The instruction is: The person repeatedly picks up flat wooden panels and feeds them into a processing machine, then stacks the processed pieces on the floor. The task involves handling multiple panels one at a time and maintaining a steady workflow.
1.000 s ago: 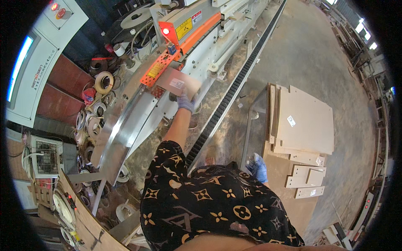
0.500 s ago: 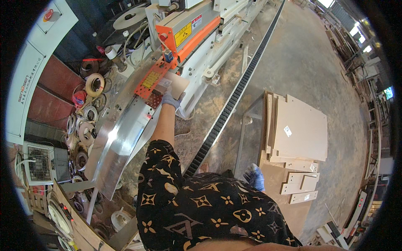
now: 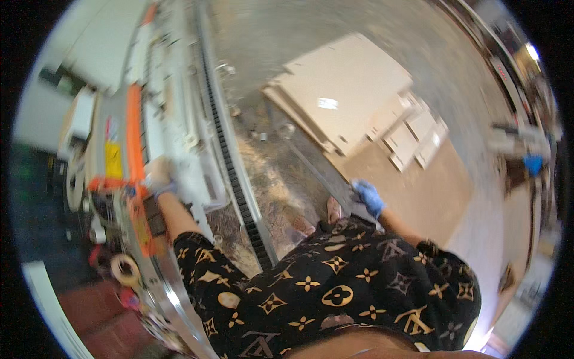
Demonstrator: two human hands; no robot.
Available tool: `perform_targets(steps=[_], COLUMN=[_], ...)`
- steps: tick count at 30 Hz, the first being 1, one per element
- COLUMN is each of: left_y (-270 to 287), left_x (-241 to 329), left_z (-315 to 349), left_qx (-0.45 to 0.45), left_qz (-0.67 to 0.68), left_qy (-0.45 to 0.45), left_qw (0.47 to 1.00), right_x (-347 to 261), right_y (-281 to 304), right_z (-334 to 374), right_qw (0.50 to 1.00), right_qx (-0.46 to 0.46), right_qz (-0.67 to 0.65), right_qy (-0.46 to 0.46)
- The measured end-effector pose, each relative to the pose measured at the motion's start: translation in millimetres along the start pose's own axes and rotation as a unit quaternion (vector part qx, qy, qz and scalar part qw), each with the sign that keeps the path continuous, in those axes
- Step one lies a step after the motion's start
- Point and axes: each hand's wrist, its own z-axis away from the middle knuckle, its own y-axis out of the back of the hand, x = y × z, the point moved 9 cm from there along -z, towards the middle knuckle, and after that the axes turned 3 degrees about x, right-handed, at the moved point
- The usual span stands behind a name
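Note:
At the left, my left hand (image 3: pixel 165 188), in a light glove, is on a small pale board (image 3: pixel 158 170) at the orange-trimmed machine (image 3: pixel 135 140). Its fingers are blurred, but they seem to grip the board's near end. My right hand (image 3: pixel 369 198), in a blue glove, hangs with loosely stretched fingers and nothing visible in it. It is beside the near edge of a brown base sheet (image 3: pixel 427 191). On that sheet lie large stacked panels (image 3: pixel 350 84), a white label on top, and several narrow notched strips (image 3: pixel 402 143).
A black roller track (image 3: pixel 230 161) with metal rails runs between the machine and the panel stack. Rolls of edge tape (image 3: pixel 125 269) crowd the lower left beside a shiny metal table (image 3: pixel 179 302). Dust and scraps lie on the floor (image 3: pixel 263 164).
My view has swung right, so the machine appears farther left and the panels nearer the middle. My right hand has come forward beside the sheet. My left hand stays at the small board.

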Motion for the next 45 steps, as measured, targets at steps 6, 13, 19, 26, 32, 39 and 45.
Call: perform_targets(steps=[6, 13, 19, 26, 32, 39, 45], left_y=[27.3, 205.6, 267.1, 307.9, 350.7, 325.0, 344.2], left_x=[46.5, 106.0, 154.0, 235.7, 373.4, 332.4, 252.3], left_z=[79.0, 172.1, 187.1, 155.7, 82.4, 157.0, 215.1], left_qx=[-0.026, -0.065, -0.028, 0.14, 0.204, 0.194, 0.117], left_qz=[-0.88, -0.899, -0.927, -0.929, -0.964, -0.892, -0.952], left_qy=[-0.436, -0.43, -0.37, -0.307, -0.106, -0.165, -0.274], left_qw=[0.183, -0.047, -0.044, -0.152, -0.131, -0.373, -0.072], right_x=[-22.4, -66.0, -61.1, -43.3, -0.1, -182.2, -201.7], right_y=[84.9, -20.8, -111.0, -75.3, -65.0, 65.1, 225.8], right_z=[-71.3, -140.8, -167.5, -169.8, -48.1, -45.9, -199.5], right_qw=[0.986, 0.994, 0.967, 0.99, 0.976, 0.834, 0.928], right_qx=[0.16, -0.008, -0.004, 0.026, -0.187, 0.005, 0.104], right_qz=[0.046, -0.039, -0.185, -0.124, -0.046, 0.482, 0.355], right_qy=[-0.004, -0.102, -0.177, -0.062, -0.098, 0.268, 0.048])
